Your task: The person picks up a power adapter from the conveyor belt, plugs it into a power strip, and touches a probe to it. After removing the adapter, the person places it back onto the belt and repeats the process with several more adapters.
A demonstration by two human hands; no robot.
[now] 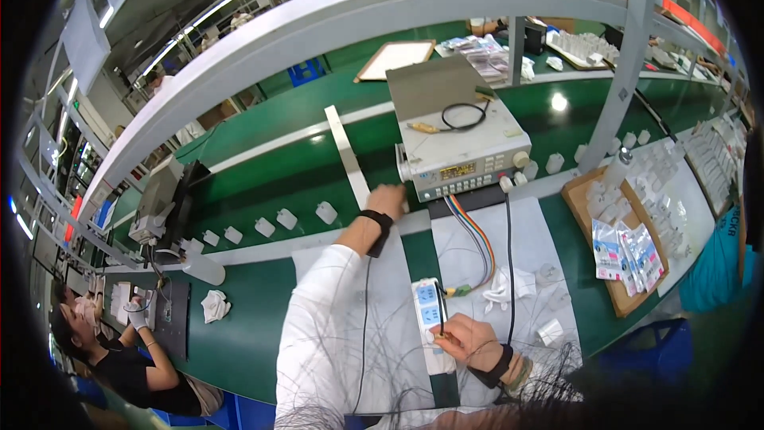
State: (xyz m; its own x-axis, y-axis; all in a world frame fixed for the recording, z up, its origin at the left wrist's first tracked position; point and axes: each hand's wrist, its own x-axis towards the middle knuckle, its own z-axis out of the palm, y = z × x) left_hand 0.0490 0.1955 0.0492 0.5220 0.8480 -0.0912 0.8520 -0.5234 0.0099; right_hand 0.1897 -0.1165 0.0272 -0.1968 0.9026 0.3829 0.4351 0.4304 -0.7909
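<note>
My left hand (387, 202) reaches over the far edge of the bench, beside the left front corner of a bench test instrument (461, 169). Its fingers are curled in, and whatever they hold is hidden. Close to me, my right hand (471, 340) is over a white power strip (430, 356) with blue sockets. Thumb and fingers pinch a small brass-coloured connector, from which a thin black cable runs up along the strip. Coloured wires (475, 231) lead down from the instrument to a green connector (459, 291) near the strip. Black bands circle both wrists.
White adapter housings (325, 212) stand in a row along the green conveyor. To the right, a cardboard tray (617, 291) holds packets and clear parts. A crumpled white cloth (509, 287) lies near my right hand. A metal shelf rail crosses above; another person (135, 358) sits at left.
</note>
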